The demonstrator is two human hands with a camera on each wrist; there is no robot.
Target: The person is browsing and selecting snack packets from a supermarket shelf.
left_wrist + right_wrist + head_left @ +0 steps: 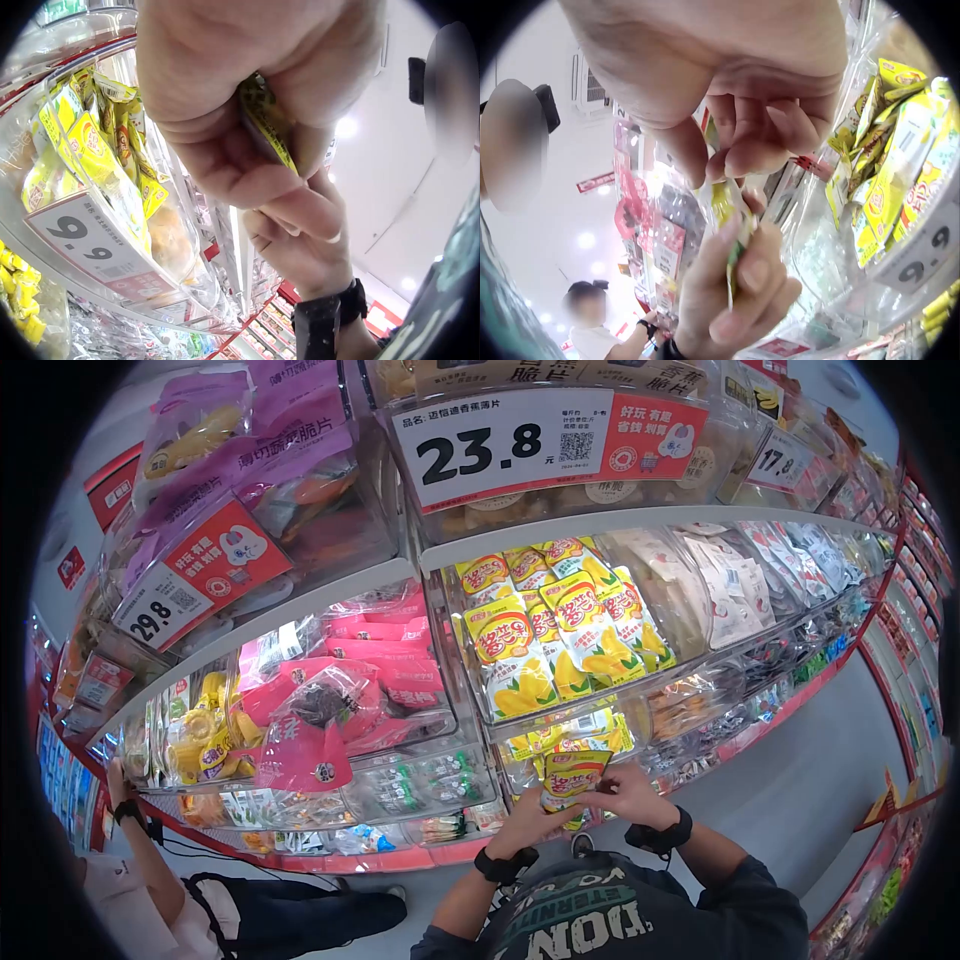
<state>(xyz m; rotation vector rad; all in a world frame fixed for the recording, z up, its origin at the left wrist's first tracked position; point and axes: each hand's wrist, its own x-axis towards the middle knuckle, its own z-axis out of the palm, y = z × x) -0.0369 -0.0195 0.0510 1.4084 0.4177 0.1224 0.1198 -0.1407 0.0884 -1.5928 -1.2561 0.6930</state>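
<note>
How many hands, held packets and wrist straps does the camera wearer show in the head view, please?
Hands: 2, left hand and right hand
Packet: 1
Straps: 2, left strap and right strap
Total: 5

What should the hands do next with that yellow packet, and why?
Probably slide the yellow snack packet into the clear bin beside it: the left hand and right hand both pinch it right before that bin, which holds matching yellow packets.

Left hand [528, 822] and right hand [628, 796] bare; black wrist bands [505, 863] on both; dark navy sleeves [755, 885]; dark top [560, 930], pale block lettering.
</note>
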